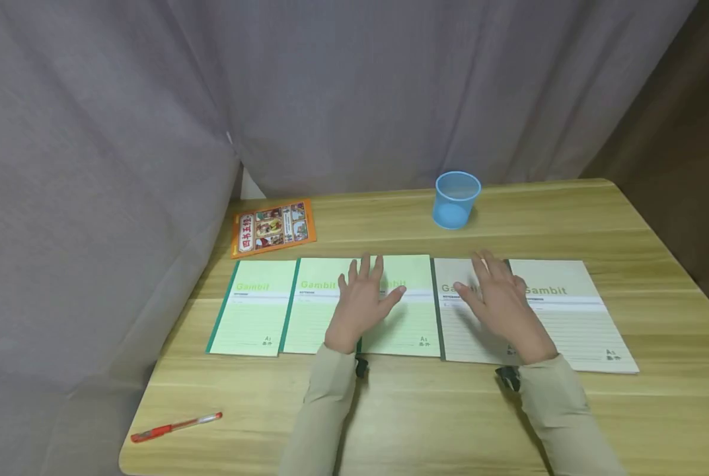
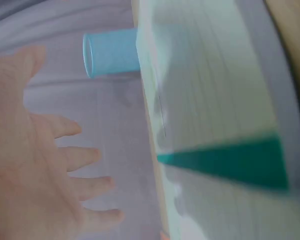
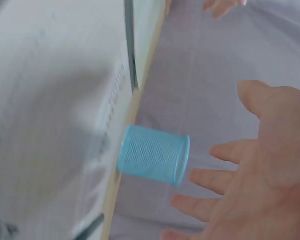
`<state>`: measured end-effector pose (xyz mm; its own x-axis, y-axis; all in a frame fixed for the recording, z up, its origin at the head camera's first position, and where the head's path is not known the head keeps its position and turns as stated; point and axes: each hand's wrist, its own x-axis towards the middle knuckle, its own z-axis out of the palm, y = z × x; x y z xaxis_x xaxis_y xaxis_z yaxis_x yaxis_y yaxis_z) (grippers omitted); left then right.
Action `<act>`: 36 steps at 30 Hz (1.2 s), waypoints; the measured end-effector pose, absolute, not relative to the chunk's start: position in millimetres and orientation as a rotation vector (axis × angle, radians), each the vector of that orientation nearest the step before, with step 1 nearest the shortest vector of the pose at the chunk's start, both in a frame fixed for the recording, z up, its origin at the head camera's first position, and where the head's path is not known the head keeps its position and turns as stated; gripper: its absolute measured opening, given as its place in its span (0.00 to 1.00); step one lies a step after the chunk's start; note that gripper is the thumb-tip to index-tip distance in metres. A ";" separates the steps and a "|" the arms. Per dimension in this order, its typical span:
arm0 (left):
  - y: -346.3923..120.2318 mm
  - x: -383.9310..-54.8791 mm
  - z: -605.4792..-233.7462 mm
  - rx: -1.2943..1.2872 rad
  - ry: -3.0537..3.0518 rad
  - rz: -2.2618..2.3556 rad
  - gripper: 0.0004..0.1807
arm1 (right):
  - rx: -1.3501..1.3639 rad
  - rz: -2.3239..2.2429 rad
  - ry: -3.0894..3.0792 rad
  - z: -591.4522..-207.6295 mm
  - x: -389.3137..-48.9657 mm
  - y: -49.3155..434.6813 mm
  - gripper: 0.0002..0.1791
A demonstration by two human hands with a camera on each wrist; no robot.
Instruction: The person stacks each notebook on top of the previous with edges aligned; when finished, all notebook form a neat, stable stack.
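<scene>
Creased cloth sleeves (image 1: 324, 400) lead to spread, empty hands (image 1: 360, 307) (image 1: 503, 307) above rectangular paper notebooks (image 1: 410, 327).

The left hand (image 2: 32, 167) is hovering near pale green notebooks (image 2: 207, 95), fingers spread, while a blue cup (image 2: 115, 52) is standing beyond them

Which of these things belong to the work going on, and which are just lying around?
Probably the job, lined up in one row:
three green notebooks
two whitish notebooks

Apparently just lying about, outside the row:
blue cup
orange booklet
red pen
</scene>
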<state>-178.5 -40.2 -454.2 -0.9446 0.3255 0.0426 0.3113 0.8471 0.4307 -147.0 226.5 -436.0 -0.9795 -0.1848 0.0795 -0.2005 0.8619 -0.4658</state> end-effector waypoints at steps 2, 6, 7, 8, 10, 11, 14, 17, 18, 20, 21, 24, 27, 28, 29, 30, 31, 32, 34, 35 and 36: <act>-33.9 -180.4 -452.5 0.539 2.967 0.711 0.45 | 0.302 0.798 -2.985 -431.6 -147.9 233.5 0.45; -17.8 -185.4 -448.2 0.621 2.923 0.781 0.44 | 0.295 0.857 -2.950 -423.7 -150.6 250.1 0.47; -13.2 -186.0 -447.3 0.642 2.909 0.795 0.44 | 0.297 0.862 -2.942 -422.3 -150.9 253.8 0.48; -8.5 -186.1 -446.7 0.661 2.896 0.804 0.44 | 0.295 0.866 -2.935 -421.2 -150.7 257.4 0.48; 0.1 -184.4 -445.7 0.687 2.861 0.813 0.45 | 0.281 0.865 -2.937 -420.3 -149.2 263.6 0.48; 4.1 -183.0 -445.3 0.694 2.843 0.824 0.45 | 0.273 0.865 -2.940 -420.1 -148.1 266.1 0.48; 14.0 -178.2 -445.7 0.699 2.804 0.857 0.46 | 0.244 0.877 -2.952 -420.3 -144.8 272.3 0.49; 21.1 -174.9 -446.1 0.691 2.787 0.903 0.47 | 0.212 0.901 -2.956 -419.3 -143.0 277.6 0.49; 23.1 -174.5 -446.8 0.690 2.786 0.910 0.47 | 0.203 0.906 -2.959 -418.5 -142.4 279.3 0.49; 27.2 -174.0 -447.3 0.693 2.786 0.922 0.47 | 0.185 0.916 -2.962 -416.8 -141.7 282.8 0.48; 29.2 -173.8 -447.2 0.697 2.783 0.931 0.48 | 0.180 0.914 -2.959 -416.0 -141.4 284.6 0.47; 35.5 -173.9 -446.7 0.716 2.782 0.945 0.50 | 0.164 0.909 -2.946 -414.5 -139.5 290.8 0.44; 41.7 -173.4 -444.1 0.713 2.768 0.968 0.52 | 0.156 0.898 -2.915 -415.9 -137.5 298.7 0.42; 43.7 -173.1 -443.2 0.709 2.766 0.974 0.52 | 0.150 0.895 -2.909 -416.7 -136.8 301.7 0.41; 45.8 -172.9 -442.4 0.701 2.762 0.980 0.52 | 0.145 0.893 -2.906 -417.5 -136.4 304.9 0.41; 48.3 -172.9 -441.6 0.694 2.756 0.989 0.52 | 0.139 0.887 -2.903 -418.2 -136.4 308.1 0.41; 50.6 -172.9 -441.1 0.692 2.750 0.998 0.53 | 0.135 0.880 -2.901 -418.8 -136.5 311.2 0.40; 53.0 -172.8 -440.7 0.689 2.744 1.006 0.53 | 0.131 0.881 -2.902 -419.1 -136.5 314.0 0.40; 57.4 -173.2 -441.3 0.694 2.736 1.015 0.53 | 0.120 0.883 -2.902 -419.0 -136.8 318.7 0.40; 59.6 -173.3 -441.9 0.693 2.733 1.012 0.52 | 0.119 0.882 -2.900 -419.1 -136.9 321.0 0.40; 61.3 -173.1 -442.5 0.690 2.727 1.010 0.52 | 0.118 0.883 -2.898 -419.0 -136.8 322.9 0.40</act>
<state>-173.1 61.3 -442.5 -0.8823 0.4704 0.0164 0.3676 0.6670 0.6480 -136.8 322.9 -419.0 -0.9910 -0.0422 0.1272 -0.1059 0.8280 -0.5507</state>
